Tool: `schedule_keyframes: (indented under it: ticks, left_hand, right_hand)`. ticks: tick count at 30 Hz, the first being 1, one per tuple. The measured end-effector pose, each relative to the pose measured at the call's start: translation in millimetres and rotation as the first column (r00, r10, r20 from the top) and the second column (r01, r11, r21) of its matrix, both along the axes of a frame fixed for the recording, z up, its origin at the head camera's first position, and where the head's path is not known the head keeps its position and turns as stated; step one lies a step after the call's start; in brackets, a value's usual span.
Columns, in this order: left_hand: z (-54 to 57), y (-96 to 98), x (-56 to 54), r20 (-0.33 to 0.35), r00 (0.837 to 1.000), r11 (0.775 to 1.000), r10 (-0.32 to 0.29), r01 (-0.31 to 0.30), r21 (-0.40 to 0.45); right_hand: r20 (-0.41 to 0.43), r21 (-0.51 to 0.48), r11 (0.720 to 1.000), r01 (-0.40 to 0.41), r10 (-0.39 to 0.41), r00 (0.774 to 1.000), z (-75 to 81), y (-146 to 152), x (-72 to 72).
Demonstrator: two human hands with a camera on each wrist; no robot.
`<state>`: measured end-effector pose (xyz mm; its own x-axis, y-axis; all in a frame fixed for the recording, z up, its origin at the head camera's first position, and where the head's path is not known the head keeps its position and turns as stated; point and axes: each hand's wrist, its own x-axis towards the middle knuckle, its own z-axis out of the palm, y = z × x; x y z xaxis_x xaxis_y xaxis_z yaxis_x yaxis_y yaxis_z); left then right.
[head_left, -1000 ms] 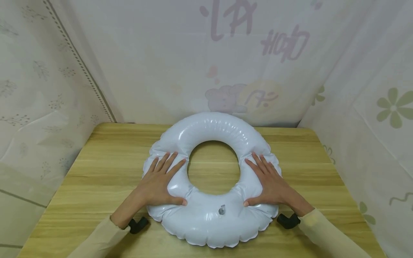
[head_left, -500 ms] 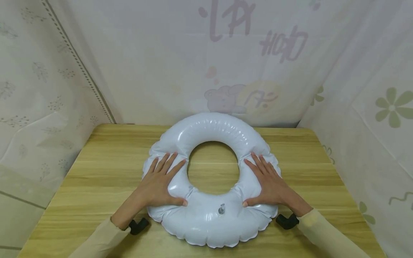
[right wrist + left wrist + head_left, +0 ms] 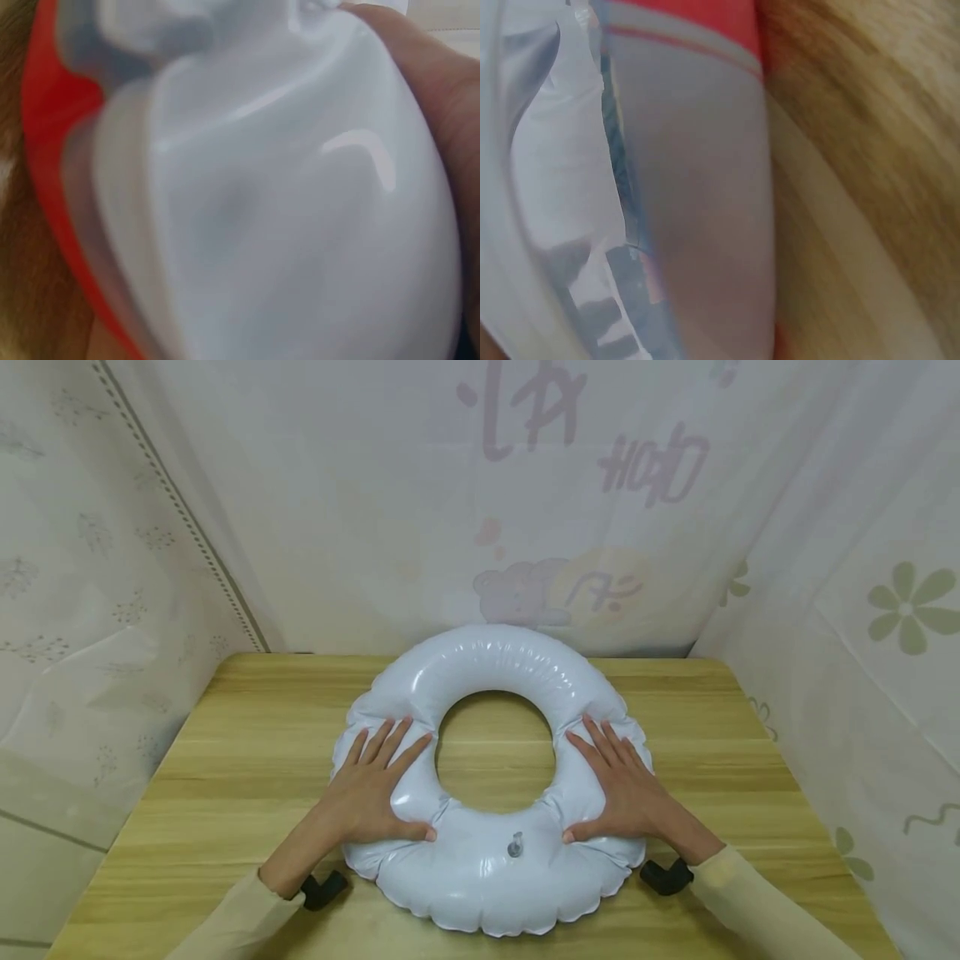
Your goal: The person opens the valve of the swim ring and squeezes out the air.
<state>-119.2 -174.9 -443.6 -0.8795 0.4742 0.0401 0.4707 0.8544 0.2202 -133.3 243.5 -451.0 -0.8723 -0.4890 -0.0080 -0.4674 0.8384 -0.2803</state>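
A white inflatable swim ring (image 3: 495, 885) lies flat on the wooden table, its clear air valve (image 3: 514, 845) on the near side facing up. My left hand (image 3: 371, 789) presses down on the ring's left side with fingers spread, and the vinyl creases beneath it. On the opposite side my right hand (image 3: 626, 789) presses likewise, thumb pointing inward. In the left wrist view the ring's edge (image 3: 697, 187) fills much of the picture, with a red part at the top. Close up in the right wrist view are the ring's white bulge (image 3: 300, 210) and a red band (image 3: 56, 135).
The wood-grain table (image 3: 225, 760) shows around the ring and through its hole. Pale printed curtains (image 3: 360, 510) hang behind and at both sides. Black wrist-worn devices (image 3: 324, 890) sit under both wrists.
Both hands stay pressed on the ring in the same places. The head view has shifted very slightly; otherwise nothing visibly moves.
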Motion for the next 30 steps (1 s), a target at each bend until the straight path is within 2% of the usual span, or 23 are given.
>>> schedule_keyframes:
  ticks: [21,30]
  left_hand:
    - [-0.6,1.2,3.1,0.018,1.000,1.000,0.018,-0.018,0.004]
    - [-0.4,3.2,1.6,0.003,1.000,1.000,0.021,-0.021,-0.003]
  right_hand:
    - [-0.012,0.015,1.000,0.014,-0.014,1.000,-1.0,-3.8,3.3]
    - [-0.032,0.022,0.999,0.026,-0.026,0.999,0.9,-4.8,2.4]
